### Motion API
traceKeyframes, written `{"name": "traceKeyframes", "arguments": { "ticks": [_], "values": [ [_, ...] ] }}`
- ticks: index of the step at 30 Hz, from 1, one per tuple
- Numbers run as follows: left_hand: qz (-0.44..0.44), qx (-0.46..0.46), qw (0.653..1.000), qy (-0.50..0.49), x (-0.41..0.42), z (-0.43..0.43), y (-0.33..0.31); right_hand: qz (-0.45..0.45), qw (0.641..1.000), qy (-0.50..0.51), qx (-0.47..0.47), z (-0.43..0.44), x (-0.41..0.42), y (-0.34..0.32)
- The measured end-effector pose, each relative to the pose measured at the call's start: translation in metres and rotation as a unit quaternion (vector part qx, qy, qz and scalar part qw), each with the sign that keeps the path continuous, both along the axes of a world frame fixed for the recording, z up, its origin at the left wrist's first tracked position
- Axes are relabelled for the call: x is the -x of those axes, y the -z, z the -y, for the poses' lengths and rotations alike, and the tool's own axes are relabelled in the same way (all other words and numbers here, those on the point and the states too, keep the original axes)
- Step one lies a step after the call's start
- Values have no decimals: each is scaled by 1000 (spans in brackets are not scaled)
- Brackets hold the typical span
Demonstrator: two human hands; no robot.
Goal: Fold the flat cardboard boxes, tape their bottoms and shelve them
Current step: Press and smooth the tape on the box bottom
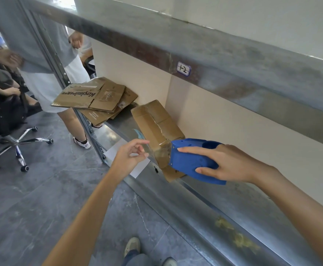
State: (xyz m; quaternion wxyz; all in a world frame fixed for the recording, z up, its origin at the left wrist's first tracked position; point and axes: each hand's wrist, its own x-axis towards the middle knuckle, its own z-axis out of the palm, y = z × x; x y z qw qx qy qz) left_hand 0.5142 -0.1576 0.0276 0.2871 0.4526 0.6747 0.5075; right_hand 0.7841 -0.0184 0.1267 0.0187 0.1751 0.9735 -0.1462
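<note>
Folded brown cardboard box (156, 127), frame centre, at front edge of grey metal shelf (233, 208). Right hand (231, 164) grips blue plastic tape dispenser (191, 160) against box; left hand (128, 158), fingers loosely spread, just left. Bare shelf lower right.

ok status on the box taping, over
Right hand grips blue tape dispenser. Left hand at free end of clear tape, pinch unclear. Folded box on shelf, tape along its seam. Flat cardboard stack farther along, not in the way.

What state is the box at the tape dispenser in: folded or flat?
Folded: the box shows three sides, flaps shut along a centre seam, tape dispenser at its end; flat boxes lie stacked beyond.
</note>
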Motion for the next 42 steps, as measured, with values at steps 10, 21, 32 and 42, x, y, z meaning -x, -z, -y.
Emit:
{"name": "traceKeyframes", "arguments": {
  "ticks": [10,21,32,42],
  "values": [
    [-14,-12,1000,10,-1,-11,13,25,999,17,21,-1,9,2],
    [8,-47,999,21,0,-38,23,36,998,46,16,-12,9,7],
    [-39,-93,994,42,9,-63,25,34,994,97,22,-21,4,11],
    [-219,-90,971,40,32,-86,27,34,990,134,37,-19,5,16]
  ]
}}
